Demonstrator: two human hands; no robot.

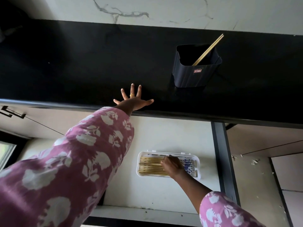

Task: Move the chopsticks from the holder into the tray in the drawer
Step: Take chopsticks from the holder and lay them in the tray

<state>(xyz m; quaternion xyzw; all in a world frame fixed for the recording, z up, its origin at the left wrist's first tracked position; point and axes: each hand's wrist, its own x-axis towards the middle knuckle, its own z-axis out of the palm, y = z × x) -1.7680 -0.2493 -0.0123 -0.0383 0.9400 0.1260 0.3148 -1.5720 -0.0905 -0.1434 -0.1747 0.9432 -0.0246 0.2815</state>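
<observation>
Smooth black stone-look countertop (73,63); matt dark plastic holder (195,76); pale bare-wood chopsticks (208,49); smooth white plastic tray (139,164); printed cloth sleeve (82,161).

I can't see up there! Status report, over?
Left hand flat on counter. Right hand on chopsticks in tray, grip unclear. Two chopsticks left in holder. Nothing in the way.

Holder (195,74) on counter (82,63); tray (141,161) seemingly in drawer (164,136)
</observation>
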